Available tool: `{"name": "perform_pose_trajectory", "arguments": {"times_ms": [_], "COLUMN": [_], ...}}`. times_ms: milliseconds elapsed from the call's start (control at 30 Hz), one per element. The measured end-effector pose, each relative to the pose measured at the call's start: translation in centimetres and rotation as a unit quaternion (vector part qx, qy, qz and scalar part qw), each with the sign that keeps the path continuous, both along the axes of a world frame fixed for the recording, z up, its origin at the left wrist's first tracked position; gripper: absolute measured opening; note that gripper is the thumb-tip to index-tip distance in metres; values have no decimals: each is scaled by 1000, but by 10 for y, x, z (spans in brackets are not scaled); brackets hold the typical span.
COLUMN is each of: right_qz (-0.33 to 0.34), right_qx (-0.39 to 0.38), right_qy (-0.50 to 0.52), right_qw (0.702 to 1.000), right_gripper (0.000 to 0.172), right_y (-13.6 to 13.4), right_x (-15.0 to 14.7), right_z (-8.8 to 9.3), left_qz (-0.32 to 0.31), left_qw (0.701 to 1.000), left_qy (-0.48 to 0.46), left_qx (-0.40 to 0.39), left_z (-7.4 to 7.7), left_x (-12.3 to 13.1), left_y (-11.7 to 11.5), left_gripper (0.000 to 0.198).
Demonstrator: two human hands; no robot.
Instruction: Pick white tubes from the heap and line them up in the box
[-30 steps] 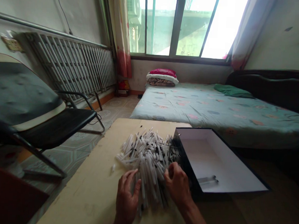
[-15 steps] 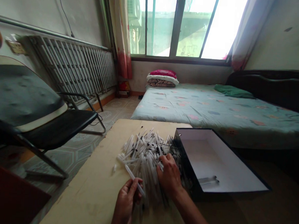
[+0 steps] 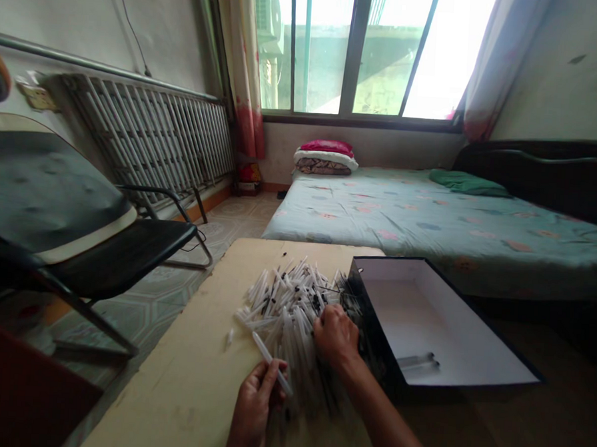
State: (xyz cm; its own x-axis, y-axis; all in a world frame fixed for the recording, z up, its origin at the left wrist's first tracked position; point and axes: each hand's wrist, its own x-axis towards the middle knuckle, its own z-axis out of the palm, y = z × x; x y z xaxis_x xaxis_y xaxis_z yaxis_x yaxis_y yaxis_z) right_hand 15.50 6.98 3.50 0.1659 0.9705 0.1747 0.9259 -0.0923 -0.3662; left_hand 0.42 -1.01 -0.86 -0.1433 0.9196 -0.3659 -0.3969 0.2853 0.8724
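Observation:
My left hand (image 3: 259,398) is closed around a translucent white pen barrel (image 3: 270,359), its tip pointing up and away to the left. My right hand (image 3: 336,335) reaches into the right side of a heap of white pen parts (image 3: 295,293). Its fingers are curled downward, and whatever they pinch is hidden behind the hand. Small black pieces (image 3: 317,299) lie among the white tubes in the heap. Longer clear barrels (image 3: 295,343) lie side by side between my hands. One small white piece (image 3: 230,338) rests apart on the left.
The parts lie on a cream-coloured table (image 3: 185,371). At its right stands an open box (image 3: 453,325), dark outside and white inside, with a few pens (image 3: 416,360) in it. A bed (image 3: 379,214) stands beyond the table, and a black folding chair (image 3: 142,242) is on the left.
My right hand has turned and curled its fingers further down into the heap. My left hand keeps the pen barrel in nearly the same place.

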Motion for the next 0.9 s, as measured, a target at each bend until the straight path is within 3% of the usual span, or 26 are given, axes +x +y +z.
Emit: {"name": "perform_pose_trajectory", "arguments": {"times_ms": [167,300,433,633,767,900], "right_qz": [46,96,138,243,262,235], "right_qx": [42,140,167,142,108,148], "right_qy": [72,217,233,117,178,231], "right_qw": [995,961,948,952,942,933], "right_gripper": [10,10,10,16,14,16], "right_y": [-30,-74,-111,-130,-128,-127], "right_x": [17,24,23,6,-8,-12], "right_z": [13,26,29,-14,-42,-55], "left_qz": [-4,13,22,24,27,47], "left_qw": [1000,999,999,998,997,993], "left_qy": [-26,-33,-45,-52,-67,-105], "left_qx": [-1,-11,-22,-17,-13,-21], "left_z": [2,4,5,6,6,8], "left_x": [-4,-7,-8,-6,-6,-10], "left_y": [-2,-5,-6,-9,-9,-7], "left_gripper": [34,34,35,33,32,28]}}
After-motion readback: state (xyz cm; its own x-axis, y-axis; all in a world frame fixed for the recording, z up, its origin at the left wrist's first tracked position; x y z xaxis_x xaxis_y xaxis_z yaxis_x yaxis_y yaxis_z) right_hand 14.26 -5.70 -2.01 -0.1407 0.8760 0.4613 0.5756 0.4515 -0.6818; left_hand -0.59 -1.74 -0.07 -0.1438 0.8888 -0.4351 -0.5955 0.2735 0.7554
